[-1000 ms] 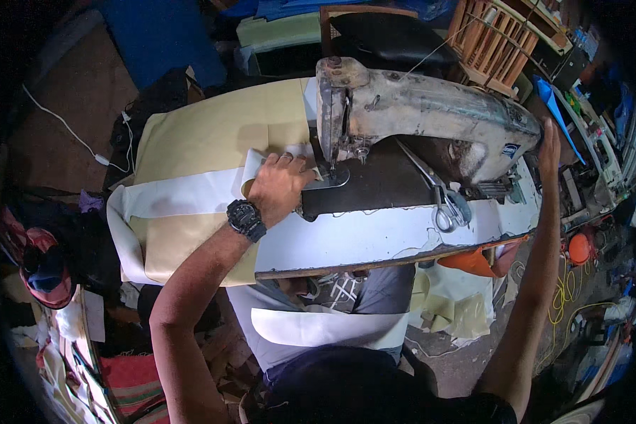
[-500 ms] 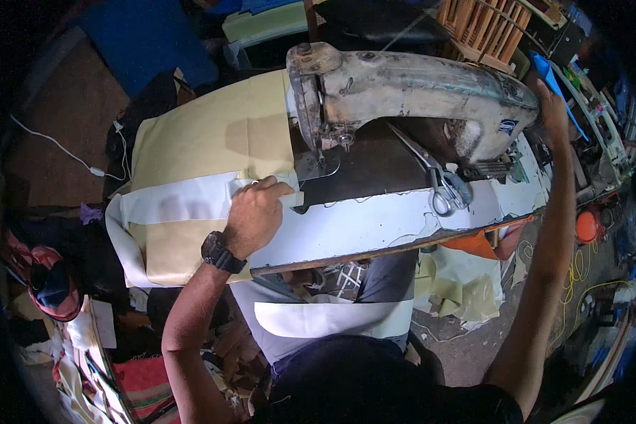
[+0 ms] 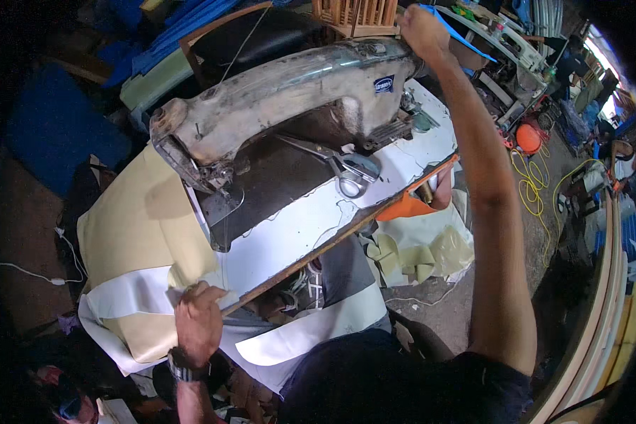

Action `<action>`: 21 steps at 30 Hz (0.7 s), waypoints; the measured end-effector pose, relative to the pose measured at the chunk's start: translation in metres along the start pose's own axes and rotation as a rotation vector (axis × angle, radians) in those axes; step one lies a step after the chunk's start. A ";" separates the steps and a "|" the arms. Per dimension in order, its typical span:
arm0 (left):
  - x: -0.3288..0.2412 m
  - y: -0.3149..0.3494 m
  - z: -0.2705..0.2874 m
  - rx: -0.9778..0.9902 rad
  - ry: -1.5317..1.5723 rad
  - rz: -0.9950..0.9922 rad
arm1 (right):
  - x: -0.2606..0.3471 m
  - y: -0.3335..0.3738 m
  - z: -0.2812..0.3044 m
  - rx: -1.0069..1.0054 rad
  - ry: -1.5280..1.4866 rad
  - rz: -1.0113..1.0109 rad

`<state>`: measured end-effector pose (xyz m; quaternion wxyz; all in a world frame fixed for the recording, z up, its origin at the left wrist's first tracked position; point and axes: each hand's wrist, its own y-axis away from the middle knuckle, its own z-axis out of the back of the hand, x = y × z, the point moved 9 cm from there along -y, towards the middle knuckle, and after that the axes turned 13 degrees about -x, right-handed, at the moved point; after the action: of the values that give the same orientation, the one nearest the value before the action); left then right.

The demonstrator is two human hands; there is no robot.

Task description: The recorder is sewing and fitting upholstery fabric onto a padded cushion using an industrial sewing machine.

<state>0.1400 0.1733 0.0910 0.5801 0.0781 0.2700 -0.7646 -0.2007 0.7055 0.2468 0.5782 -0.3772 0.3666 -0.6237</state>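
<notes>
An old, worn sewing machine [image 3: 275, 102] stands on a white-topped table [image 3: 283, 244]. Under its needle end, at the left, lies a large cream leatherette piece [image 3: 131, 219] with a white band [image 3: 131, 291] across it. My left hand [image 3: 199, 318], a watch on its wrist, pinches the near right edge of this piece beside the table's front edge. Stretched far forward, my right hand [image 3: 425, 34] is curled at the machine's right end; whatever its fingers grip is hidden. Scissors [image 3: 332, 161] rest on the table below the machine arm.
A white strip [image 3: 318, 328] lies across my lap. Orange material [image 3: 406, 206] hangs at the table's front edge, above cream scraps [image 3: 410, 258] on the floor. A yellow cord [image 3: 526, 191] coils at the right. Behind the machine are a wooden slatted piece [image 3: 357, 13] and a black seat [image 3: 254, 35].
The view has swung right, so the machine and table appear farther left and tilted. My left hand has drawn the cream piece's edge away from the needle, toward me. My right hand remains near the machine's right end.
</notes>
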 end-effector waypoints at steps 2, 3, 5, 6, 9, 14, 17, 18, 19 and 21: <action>0.005 0.009 -0.002 0.002 -0.026 0.055 | 0.042 0.029 0.091 -0.205 -0.336 0.025; 0.006 0.010 -0.006 -0.041 0.035 0.062 | 0.061 0.054 0.128 -0.157 -0.434 0.017; 0.010 0.012 -0.011 -0.054 0.122 0.104 | 0.116 0.152 0.131 0.402 -0.423 0.022; 0.011 0.016 -0.013 -0.043 0.131 0.080 | 0.148 0.194 0.139 0.584 -0.423 0.184; 0.011 0.022 -0.010 -0.155 0.167 -0.026 | 0.171 0.278 0.115 0.699 -0.196 0.376; 0.022 0.044 -0.014 -0.019 0.292 0.087 | 0.197 0.259 0.126 0.561 -0.424 0.352; 0.011 0.034 -0.020 -0.067 0.323 0.002 | 0.167 0.244 0.153 0.612 -0.385 0.283; 0.005 0.034 -0.020 -0.068 0.307 -0.006 | 0.156 0.258 0.145 0.809 -0.482 0.243; -0.002 0.033 -0.017 -0.093 0.327 0.003 | 0.149 0.279 0.140 1.012 -0.584 0.204; 0.009 0.035 -0.013 -0.132 0.284 0.024 | 0.138 0.316 0.142 1.254 -0.829 -0.169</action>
<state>0.1673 0.1662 0.0647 0.5490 0.1502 0.3980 -0.7194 0.0605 0.5450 0.0342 0.7253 -0.2080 -0.3345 -0.5647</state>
